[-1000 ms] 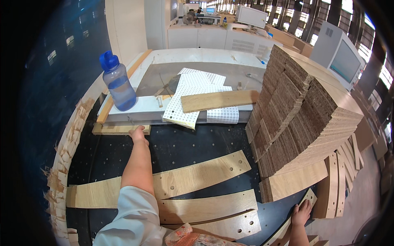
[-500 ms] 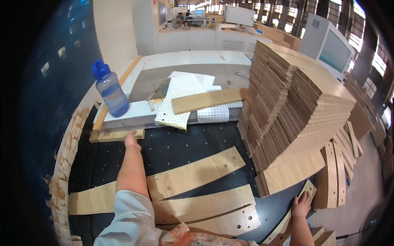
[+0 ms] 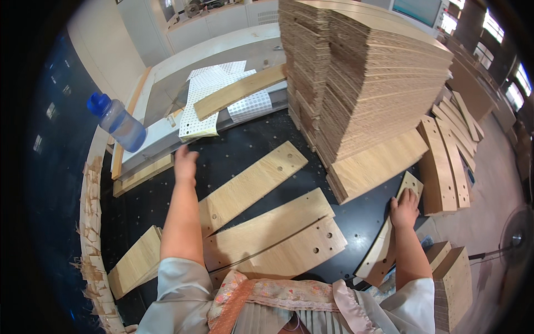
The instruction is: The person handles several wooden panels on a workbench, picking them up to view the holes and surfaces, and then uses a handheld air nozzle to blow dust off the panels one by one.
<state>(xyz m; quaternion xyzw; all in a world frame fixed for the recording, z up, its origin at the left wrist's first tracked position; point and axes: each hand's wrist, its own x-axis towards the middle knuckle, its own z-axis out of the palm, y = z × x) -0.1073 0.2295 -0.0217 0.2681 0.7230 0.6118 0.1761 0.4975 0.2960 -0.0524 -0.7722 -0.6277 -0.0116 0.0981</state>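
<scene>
Right hand [image 3: 404,208] covers part of board [image 3: 380,247]; monitor [image 3: 418,9] cut by top edge.

Black bench [image 3: 245,146] here, pale dots all over! Loose boards [image 3: 272,222] spread nearside, tall stack [image 3: 356,89] towering right, strip [image 3: 146,176] lying far left.

No text, label, number or sign can be read: the white sheets [image 3: 203,85] bear only printed dots, and the screen [image 3: 418,11] shows nothing legible.
</scene>
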